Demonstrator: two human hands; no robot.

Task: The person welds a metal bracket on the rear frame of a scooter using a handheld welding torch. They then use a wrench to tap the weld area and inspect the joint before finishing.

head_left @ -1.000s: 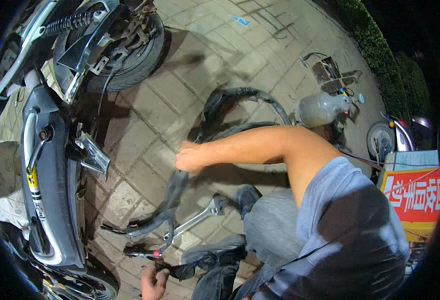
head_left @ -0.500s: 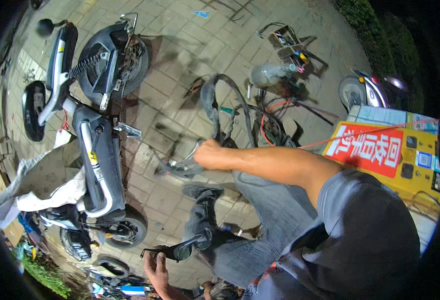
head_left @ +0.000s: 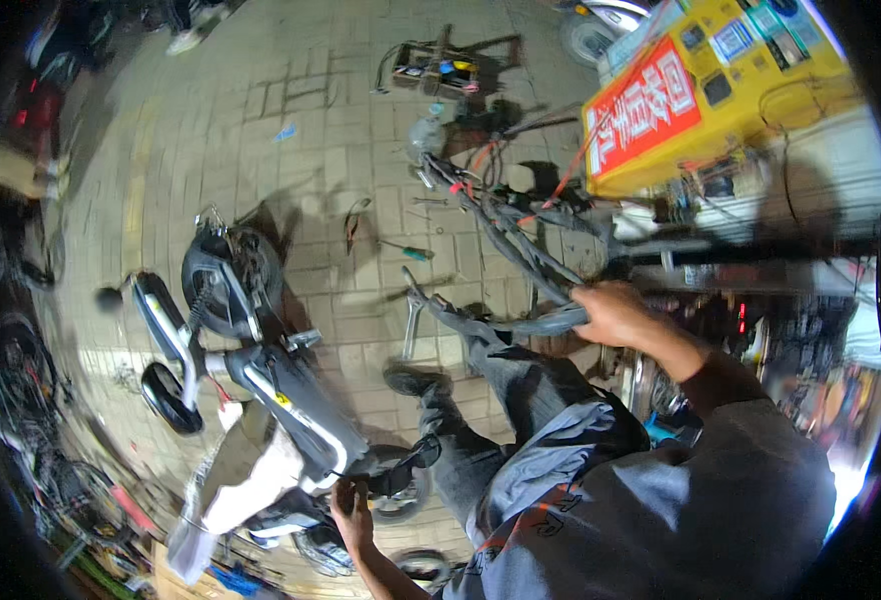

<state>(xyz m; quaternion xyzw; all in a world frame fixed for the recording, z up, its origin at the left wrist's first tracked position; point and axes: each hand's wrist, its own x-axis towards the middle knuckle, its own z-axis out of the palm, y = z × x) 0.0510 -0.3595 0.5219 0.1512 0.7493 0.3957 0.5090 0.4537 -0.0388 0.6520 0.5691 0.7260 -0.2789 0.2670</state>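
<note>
My right hand (head_left: 616, 313) is closed around a long dark grey rubber tube (head_left: 526, 265), holding it up beside the cart. One stretch runs up toward the plastic bottle, and another droops left above my knee. My left hand (head_left: 353, 510), low in view, grips a black curved object (head_left: 396, 472) with a shiny dark end; its kind is unclear. Beyond it a black-and-white electric scooter (head_left: 296, 400) leans over. A silver wrench (head_left: 412, 330) shows near my shoe, just below the drooping tube end. Farther off lies a green-handled screwdriver (head_left: 416, 253).
Pliers (head_left: 353, 225) and a small wrench (head_left: 431, 201) lie on the paving. A tool tray (head_left: 411, 75) and a clear plastic bottle (head_left: 426, 135) stand farther back. The yellow cart (head_left: 761, 110) with a red sign rises at right. Other bikes (head_left: 21, 350) line the left.
My view has swung right, bringing more of the cart into sight. The right hand has moved right and pulled the tube up into a longer stretch. The left hand keeps its black object.
</note>
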